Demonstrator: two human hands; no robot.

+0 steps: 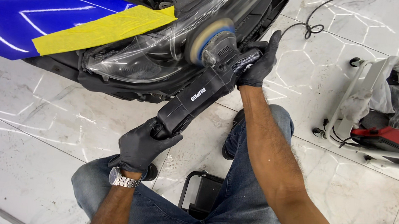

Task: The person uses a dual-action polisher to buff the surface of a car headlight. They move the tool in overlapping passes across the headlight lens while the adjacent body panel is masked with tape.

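1. The left hand (142, 146), in a black glove, is wrapped around the rear end of the black polisher (196, 97). The fingers are closed on the tool's tail, and a metal wristwatch (122, 178) sits at the wrist.
2. The right hand (259, 62), also in a black glove, is clamped over the head of the polisher, with the fingers curled around the housing just behind the pad.
3. The polisher lies diagonally between the two hands, with the tail low at the left hand and the head high at the right hand.
4. The round pad (205, 41), with a tan face and a blue backing, is pressed against the clear lens of the headlight (140, 58). The pad is blurred.
5. The headlight sits in the front of a car with a blue body panel (23, 15). A strip of yellow masking tape (104, 28) covers the panel edge just beside the lens.
6. The person's knees, in blue jeans (245, 199), are bent low over a glossy white tiled floor (31, 114). A small black stool (203, 192) shows between the legs.
7. A white cart (359, 97) stands well apart at the right, holding cloths and a red device (385, 138). A black cable (313, 27) lies coiled on the floor above it.
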